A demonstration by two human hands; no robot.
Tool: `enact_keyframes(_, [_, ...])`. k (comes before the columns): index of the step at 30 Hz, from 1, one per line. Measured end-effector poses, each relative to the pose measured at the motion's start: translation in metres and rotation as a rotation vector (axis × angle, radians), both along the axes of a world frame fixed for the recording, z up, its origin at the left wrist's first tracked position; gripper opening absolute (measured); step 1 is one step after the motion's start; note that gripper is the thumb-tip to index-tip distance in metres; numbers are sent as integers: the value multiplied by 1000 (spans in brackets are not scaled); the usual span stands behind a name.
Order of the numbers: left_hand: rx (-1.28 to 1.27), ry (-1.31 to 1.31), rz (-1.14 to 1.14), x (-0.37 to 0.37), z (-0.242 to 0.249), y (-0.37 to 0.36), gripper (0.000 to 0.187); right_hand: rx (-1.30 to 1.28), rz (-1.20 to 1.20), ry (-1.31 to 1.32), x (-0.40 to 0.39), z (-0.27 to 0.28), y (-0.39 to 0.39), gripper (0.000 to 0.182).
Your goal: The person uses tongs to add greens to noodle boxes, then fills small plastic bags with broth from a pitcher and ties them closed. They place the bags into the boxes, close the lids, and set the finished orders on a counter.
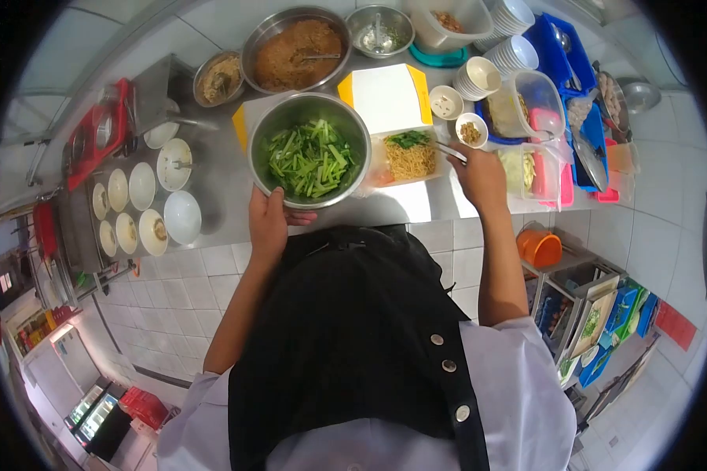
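Observation:
My left hand [269, 224] grips the rim and side of a steel bowl [257, 169], thumb up and fingers below. Chopped green vegetables [310, 159] fill the bowl's bottom. In my right hand [480, 177] are what look like metal tongs [452, 151], their tips by the right side of an open takeaway box [428, 178]. Noodles [410, 162] lie in this box, with leafy greens [408, 139] along the far edge and something reddish at the near left corner. The box's white lid [382, 93] with yellow sides stands open behind it.
Steel bowls of brown food [302, 55] and pale paste [218, 79] stand behind. Several white bowls [183, 217] line the counter's left. On the right are stacked cups [479, 77], a small bowl of brown bits [470, 131], plastic tubs [530, 102] and blue baskets [558, 55].

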State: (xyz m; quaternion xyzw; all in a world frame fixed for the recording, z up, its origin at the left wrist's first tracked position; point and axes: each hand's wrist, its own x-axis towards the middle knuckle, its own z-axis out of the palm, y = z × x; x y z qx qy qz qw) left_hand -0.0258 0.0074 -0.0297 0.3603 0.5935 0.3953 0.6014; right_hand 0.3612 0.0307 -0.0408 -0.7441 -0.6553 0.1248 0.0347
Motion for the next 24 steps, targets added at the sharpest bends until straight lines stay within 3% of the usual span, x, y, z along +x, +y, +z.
enact_keyframes(2, [13, -6, 5, -1, 0, 0, 30, -26, -96, 52, -1, 17, -2, 31])
enact_keyframes(11, [-14, -42, -16, 0, 2, 0, 31, -109, -57, 50, 3, 5, -16, 31])
enact_keyframes(14, [-17, -40, -19, -1, 0, -2, 31, -12, -42, 122, 1, 2, -20, 32])
enact_keyframes(17, [-7, -58, -8, 0, 0, -3, 31, -12, 15, 16, -1, 0, -14, 31])
enact_keyframes(20, [-10, -66, 17, 1, -1, -6, 31, -88, -163, 171, -11, 27, -4, 31])
enact_keyframes(24, [-13, -72, 16, -1, -6, -6, 31, -73, -57, 120, -22, -10, 5, 31])
